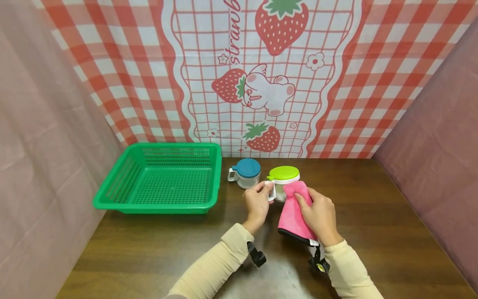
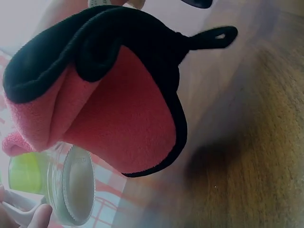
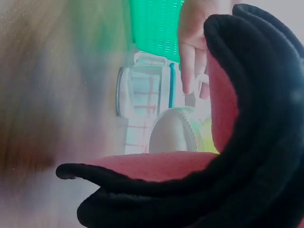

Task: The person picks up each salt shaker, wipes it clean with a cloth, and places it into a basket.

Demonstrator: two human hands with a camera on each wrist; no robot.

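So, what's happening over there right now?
A person's left hand holds the green-lidded jar by its white handle, angled so its base shows in both wrist views. The right hand grips a pink cloth right by that jar; whether they touch, I can't tell. The blue-lidded jar and green basket stand on the table, off to the left.

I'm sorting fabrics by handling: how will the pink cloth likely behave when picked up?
The pink cloth is probably floppy, as it bends and folds in the right hand. It seems light for its size, appearing to be thin folded fabric. Its plush surface suggests it won't slip easily.
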